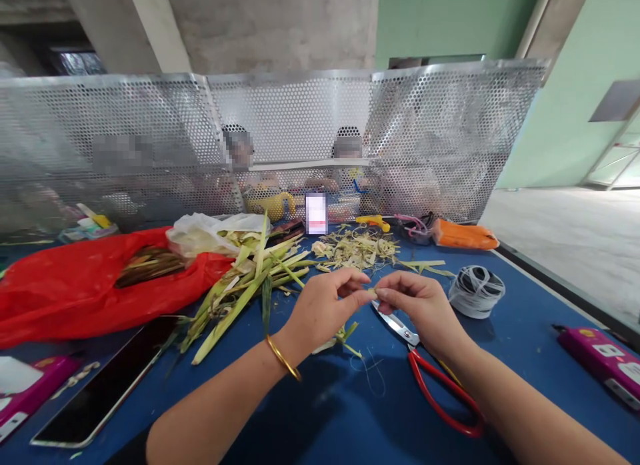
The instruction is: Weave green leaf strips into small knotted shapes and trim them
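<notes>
Fingers of the left hand (323, 308) and right hand (425, 308) meet tip to tip, thumb and forefinger nearly closed on each side, pinching a tiny greenish scrap (373, 291) between them. It sits just above the scissors' (395, 323) tip; so little shows that I cannot tell which way it points or how its long axis runs. The scissors lie below the fingers, shiny metal blades angled forward and left, smooth red loop handles running back toward the right forearm.

Left of the fingers, long flat leaf strips (235, 288), green and straw-coloured, slant from near left to far right. Just beyond the fingers spreads a heap of dry, curled shavings (367, 248). To their right stands a round, loosely wound ball of grey string (477, 291), with a soft orange packet (465, 235) behind it. Farther left, a crinkled red plastic bag (90, 271) spreads out beyond a flat black phone (110, 385).

Everything rests on a smooth blue table (345, 411). Past the fingers, a perforated metal screen (295, 111) crosses its far edge, people dimly visible through the holes, before bare concrete and a pale green wall (565, 138).
</notes>
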`<state>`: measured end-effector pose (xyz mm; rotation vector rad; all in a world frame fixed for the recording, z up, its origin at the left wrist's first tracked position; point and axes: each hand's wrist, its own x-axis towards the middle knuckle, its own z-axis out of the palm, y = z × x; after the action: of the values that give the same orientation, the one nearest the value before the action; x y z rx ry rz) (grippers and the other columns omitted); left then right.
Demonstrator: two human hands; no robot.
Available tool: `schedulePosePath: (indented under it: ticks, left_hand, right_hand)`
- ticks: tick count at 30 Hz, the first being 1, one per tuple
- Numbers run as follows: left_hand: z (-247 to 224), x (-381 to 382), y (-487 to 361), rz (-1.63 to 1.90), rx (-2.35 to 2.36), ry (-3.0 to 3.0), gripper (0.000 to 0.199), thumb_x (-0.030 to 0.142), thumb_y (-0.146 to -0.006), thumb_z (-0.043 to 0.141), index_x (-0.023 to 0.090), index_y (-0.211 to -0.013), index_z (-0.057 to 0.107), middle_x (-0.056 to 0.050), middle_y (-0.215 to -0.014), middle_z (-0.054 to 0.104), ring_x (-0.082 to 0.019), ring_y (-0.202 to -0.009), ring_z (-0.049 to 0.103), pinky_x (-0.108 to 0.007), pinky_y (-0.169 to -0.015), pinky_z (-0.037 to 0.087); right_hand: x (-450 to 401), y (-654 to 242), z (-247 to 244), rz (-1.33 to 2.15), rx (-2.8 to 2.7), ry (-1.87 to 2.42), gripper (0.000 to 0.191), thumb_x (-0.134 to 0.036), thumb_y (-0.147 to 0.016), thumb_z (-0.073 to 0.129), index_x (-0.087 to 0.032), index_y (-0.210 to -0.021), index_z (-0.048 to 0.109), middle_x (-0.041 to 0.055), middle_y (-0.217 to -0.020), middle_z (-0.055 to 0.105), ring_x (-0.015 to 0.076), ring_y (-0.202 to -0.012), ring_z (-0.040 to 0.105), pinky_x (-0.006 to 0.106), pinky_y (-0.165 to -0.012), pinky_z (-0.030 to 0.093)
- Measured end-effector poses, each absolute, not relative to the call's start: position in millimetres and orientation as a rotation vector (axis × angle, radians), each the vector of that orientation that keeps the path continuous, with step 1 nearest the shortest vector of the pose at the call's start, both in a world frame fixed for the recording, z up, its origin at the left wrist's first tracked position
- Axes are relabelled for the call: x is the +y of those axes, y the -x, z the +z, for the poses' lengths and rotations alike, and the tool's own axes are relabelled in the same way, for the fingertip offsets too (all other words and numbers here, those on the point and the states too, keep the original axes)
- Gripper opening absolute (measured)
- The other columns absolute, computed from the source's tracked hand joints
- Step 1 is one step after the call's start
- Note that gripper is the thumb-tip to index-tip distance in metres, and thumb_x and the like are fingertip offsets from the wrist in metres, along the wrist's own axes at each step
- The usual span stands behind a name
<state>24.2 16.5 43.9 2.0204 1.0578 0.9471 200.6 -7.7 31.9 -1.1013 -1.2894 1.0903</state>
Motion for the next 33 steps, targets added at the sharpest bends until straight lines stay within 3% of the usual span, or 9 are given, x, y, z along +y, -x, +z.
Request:
schedulePosePath:
  ticks: [7,11,14,20,24,28,33]
  left_hand:
    - [36.5,13.5,-30.1,1.027,1.086,-1.897,0.012,0.029,-0.08,0.061,0.02,-0.077,0.069,0.001,-0.063,0.065,-0.011,-0.056,0.058,-0.021,-0.056,0.043]
    - [39.0,15.6,-32.3,0.965,1.058,-1.581,0.008,0.022,-0.076,0.061,0.016,-0.073,0.065,0.0,-0.063,0.065,-0.01,-0.05,0.057,-0.02,-0.047,0.043]
    - [37.2,17.0,-33.9,0.911,1.044,-1.396,0.008,0.02,-0.075,0.062,0.014,-0.071,0.063,-0.002,-0.062,0.064,-0.01,-0.049,0.057,-0.019,-0.044,0.042]
    - [32.6,19.3,-33.5,0.768,1.014,-1.237,0.015,0.028,-0.075,0.065,0.013,-0.073,0.064,-0.005,-0.069,0.067,-0.009,-0.051,0.058,-0.018,-0.045,0.042]
    - [40.3,24.3,-18.2,0.672,1.086,-1.564,0.033,0.047,-0.08,0.058,0.016,-0.085,0.067,-0.007,-0.08,0.071,-0.014,-0.061,0.063,-0.022,-0.052,0.044]
    - [44.9,28.4,7.3,0.489,1.241,-2.235,0.039,0.047,-0.06,0.076,0.023,-0.09,0.073,-0.004,-0.081,0.072,-0.02,-0.074,0.063,-0.025,-0.064,0.042]
    - [23.3,25.9,11.0,0.219,1.193,-2.357,0.04,0.047,-0.063,0.073,0.024,-0.096,0.073,-0.003,-0.079,0.072,-0.02,-0.072,0.063,-0.023,-0.059,0.036]
  right_hand:
    - [-8.3,-196.6,21.8,0.962,-1.419,1.151,0.018,-0.035,-0.073,0.07,-0.018,-0.078,0.068,0.0,-0.061,0.066,0.0138,-0.058,0.061,0.025,-0.057,0.049]
    - [-11.8,-198.8,19.0,0.484,-1.776,1.14,0.012,-0.029,-0.085,0.059,-0.021,-0.088,0.068,0.0028,-0.08,0.069,0.0156,-0.073,0.064,0.026,-0.066,0.049]
    - [-15.2,-200.5,18.1,0.08,-2.069,1.15,0.021,-0.025,-0.093,0.046,-0.021,-0.095,0.066,0.0058,-0.089,0.068,0.0161,-0.08,0.063,0.026,-0.072,0.046]
    - [-14.7,-201.3,10.5,-0.308,-2.248,1.206,0.025,-0.017,-0.093,0.038,-0.018,-0.091,0.062,0.0064,-0.081,0.063,0.0166,-0.073,0.056,0.026,-0.067,0.041]
    - [-8.3,-204.1,12.1,-0.134,-2.083,1.313,0.021,-0.022,-0.093,0.039,-0.019,-0.085,0.058,0.0051,-0.079,0.059,0.0162,-0.069,0.054,0.026,-0.062,0.039]
    - [-1.5,-205.7,13.1,0.387,-1.99,1.291,0.019,-0.023,-0.09,0.046,-0.02,-0.073,0.052,0.0043,-0.086,0.059,0.0155,-0.08,0.057,0.026,-0.071,0.044]
    - [4.2,-204.1,1.9,0.601,-1.956,1.254,0.02,-0.024,-0.088,0.048,-0.02,-0.068,0.049,0.0044,-0.091,0.059,0.017,-0.088,0.057,0.031,-0.08,0.044]
